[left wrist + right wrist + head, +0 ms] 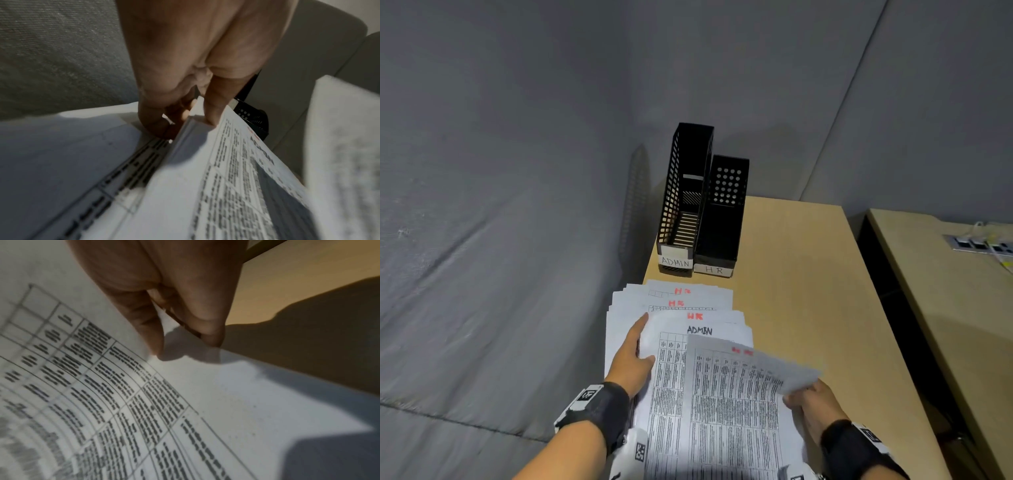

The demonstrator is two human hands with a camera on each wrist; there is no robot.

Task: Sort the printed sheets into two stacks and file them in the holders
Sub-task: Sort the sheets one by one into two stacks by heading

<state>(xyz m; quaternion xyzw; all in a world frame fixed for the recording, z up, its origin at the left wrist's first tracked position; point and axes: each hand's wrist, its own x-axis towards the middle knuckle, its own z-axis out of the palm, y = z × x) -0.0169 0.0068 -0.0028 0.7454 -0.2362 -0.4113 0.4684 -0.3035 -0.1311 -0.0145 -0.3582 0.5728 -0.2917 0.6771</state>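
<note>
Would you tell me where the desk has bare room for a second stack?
Bare desk lies right of the fanned sheets and the HR holder, out to its right edge. The left side is crowded: sheets overhang that edge, holders stand behind.

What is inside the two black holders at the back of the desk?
The ADMIN holder looks empty: its slatted floor and back wall show, no sheets. The HR holder shows only a dark interior; its floor is too dark to confirm, but no paper rises above its front.
</note>
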